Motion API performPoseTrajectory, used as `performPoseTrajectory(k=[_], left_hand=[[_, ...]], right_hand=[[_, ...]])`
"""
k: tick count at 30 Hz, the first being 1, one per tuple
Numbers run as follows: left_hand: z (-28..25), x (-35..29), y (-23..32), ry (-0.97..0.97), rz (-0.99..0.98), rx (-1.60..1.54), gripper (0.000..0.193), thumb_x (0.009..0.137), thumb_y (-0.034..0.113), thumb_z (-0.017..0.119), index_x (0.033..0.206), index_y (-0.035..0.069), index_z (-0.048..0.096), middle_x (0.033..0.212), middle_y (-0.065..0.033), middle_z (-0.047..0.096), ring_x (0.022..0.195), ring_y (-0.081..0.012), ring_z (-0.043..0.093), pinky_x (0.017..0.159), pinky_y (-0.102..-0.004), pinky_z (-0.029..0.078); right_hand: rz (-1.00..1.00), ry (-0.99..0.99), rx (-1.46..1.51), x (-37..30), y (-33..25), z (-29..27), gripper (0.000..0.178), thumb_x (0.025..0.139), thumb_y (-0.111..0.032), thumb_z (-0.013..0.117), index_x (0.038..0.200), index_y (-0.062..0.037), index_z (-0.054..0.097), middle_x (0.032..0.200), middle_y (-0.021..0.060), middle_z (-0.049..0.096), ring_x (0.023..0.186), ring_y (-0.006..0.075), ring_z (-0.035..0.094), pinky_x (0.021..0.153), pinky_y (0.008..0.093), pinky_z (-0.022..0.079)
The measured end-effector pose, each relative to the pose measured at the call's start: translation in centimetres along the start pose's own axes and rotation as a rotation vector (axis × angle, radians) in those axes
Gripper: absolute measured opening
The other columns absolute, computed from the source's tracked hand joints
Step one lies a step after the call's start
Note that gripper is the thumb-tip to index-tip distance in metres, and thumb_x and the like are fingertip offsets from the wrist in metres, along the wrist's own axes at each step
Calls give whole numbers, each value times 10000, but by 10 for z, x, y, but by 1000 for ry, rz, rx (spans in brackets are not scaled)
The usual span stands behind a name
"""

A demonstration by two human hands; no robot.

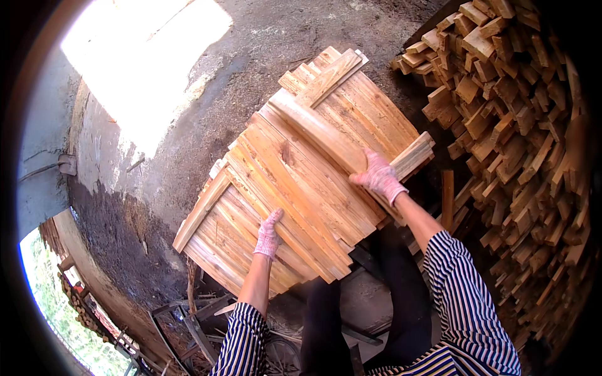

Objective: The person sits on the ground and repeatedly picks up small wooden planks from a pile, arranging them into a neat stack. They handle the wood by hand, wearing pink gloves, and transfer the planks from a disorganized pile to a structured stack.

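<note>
Long, pale wooden planks (295, 163) lie side by side in a broad slanting layer in front of me, with uneven ends. My right hand (379, 177), in a pinkish-white knit glove, grips a plank (320, 128) standing along the right side of the middle group. At the left edge of that group, my left hand (268, 235), gloved alike, is closed against a plank, its thumb pointing away from me; its other fingers are mostly hidden. Short crosspieces lie across the outer planks, one on the left (204, 210) and another at the far end (335, 78).
A tall stack of cut wood (508, 125) rises close on my right. Dark metal framing (197, 332) stands below left of the planks. Beyond them is a rough, dirty floor (276, 37) with a bright sunlit patch. A grey pillar (47, 119) stands at far left.
</note>
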State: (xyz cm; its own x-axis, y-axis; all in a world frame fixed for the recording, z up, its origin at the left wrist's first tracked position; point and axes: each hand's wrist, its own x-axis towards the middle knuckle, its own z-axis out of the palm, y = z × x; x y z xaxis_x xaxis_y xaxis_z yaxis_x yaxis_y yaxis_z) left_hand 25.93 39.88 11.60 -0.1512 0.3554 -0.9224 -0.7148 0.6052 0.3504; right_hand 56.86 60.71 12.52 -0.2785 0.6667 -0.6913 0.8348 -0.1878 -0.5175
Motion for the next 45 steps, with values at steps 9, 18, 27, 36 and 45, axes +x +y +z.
performPoseTrajectory(k=[9,18,27,36,45], left_hand=[[-23,13,-8,-43,-49,-39,372,868,196,763,1191,30,683,1127,-114,722,1042,-272,693,949,-464,565],[20,6,8,-179,5,-35,262,866,129,745,1102,21,703,1077,-111,730,1030,-286,700,946,-489,569],[32,18,-17,-411,-25,-201,403,855,89,752,1232,18,629,1046,-65,716,964,-219,701,898,-410,581],[88,-11,-10,248,244,-11,576,805,149,858,1276,-22,574,1047,-125,718,926,-247,712,877,-379,595],[32,3,-5,93,190,21,670,817,40,808,1359,-77,433,1075,-194,727,985,-275,724,893,-443,597]], right_hand=[[-13,22,-371,15,-27,25,926,933,-639,568,1553,-1,308,1540,206,445,1407,335,463,1175,479,342],[-158,-72,316,-54,-66,116,795,966,-527,590,1551,-34,374,1407,274,551,1306,371,556,1095,419,429],[-199,-321,951,-48,-42,73,937,873,-399,726,1540,98,295,1574,277,390,1454,346,403,1189,388,347],[43,163,-148,-35,-54,70,791,917,-440,670,1584,-179,333,1506,211,468,1385,375,460,1119,576,370],[-80,410,-367,-31,-37,91,900,872,-445,725,1589,-107,299,1550,200,417,1398,381,438,1109,511,408]])
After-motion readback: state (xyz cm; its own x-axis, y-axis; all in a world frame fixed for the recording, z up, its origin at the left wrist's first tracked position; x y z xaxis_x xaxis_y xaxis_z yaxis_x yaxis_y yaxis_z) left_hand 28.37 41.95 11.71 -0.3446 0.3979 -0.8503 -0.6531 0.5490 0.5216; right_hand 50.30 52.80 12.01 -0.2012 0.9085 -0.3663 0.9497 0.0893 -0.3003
